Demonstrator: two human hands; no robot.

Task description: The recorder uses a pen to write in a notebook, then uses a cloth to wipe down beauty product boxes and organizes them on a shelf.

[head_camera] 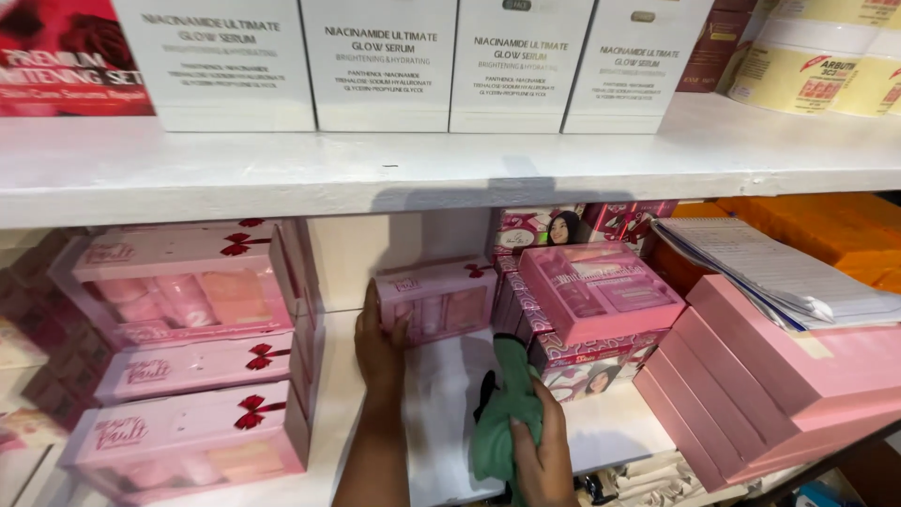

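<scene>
Right hand (542, 449): nearest the camera, low centre; fingers clenched around a green cloth (504, 413) that hangs bunched above the shelf board.
Left hand (379, 349): further in, to the left of the cloth; fingers and thumb wrapped on the left end of a pink gift box.
Pink gift box (437, 299): small, clear window, red bow at its top right corner; stands at the back of the lower shelf (441, 394), on the bare white stretch.
Left stack: three larger pink windowed boxes (183, 347) with red bows, piled one on another, just left of the left hand.
Right stack: pink set boxes (601, 291) on patterned cartons, touching the small box's right side.
Far right: flat pink boxes (770, 376) leaning in a row, papers (779, 272) lying on them.
Upper shelf (375, 169): white serum cartons (380, 61) side by side.
</scene>
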